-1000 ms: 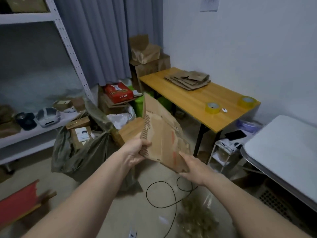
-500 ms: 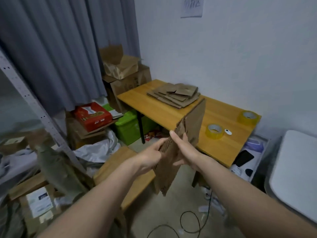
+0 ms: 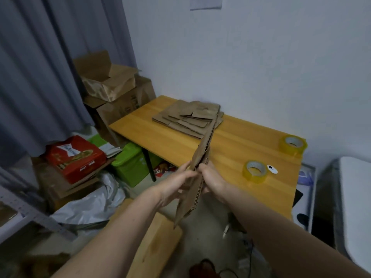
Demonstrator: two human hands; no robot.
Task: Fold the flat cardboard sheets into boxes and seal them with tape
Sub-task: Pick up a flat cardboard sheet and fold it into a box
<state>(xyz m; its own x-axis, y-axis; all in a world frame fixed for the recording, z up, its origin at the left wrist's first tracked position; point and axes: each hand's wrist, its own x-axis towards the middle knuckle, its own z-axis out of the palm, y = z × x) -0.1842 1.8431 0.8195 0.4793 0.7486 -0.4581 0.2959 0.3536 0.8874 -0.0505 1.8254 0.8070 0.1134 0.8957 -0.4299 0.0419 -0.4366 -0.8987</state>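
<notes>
A flat cardboard sheet (image 3: pixel 200 169) stands edge-on, pinched between the left hand (image 3: pixel 176 186) and the right hand (image 3: pixel 212 181), both pressed against its faces. Its top edge reaches toward the stack of flat sheets (image 3: pixel 188 119) beyond the hands on the wooden table (image 3: pixel 170 141). Right of the right hand, two tape rolls (image 3: pixel 254 171) sit well apart; bare tabletop lies between hands and stack.
</notes>
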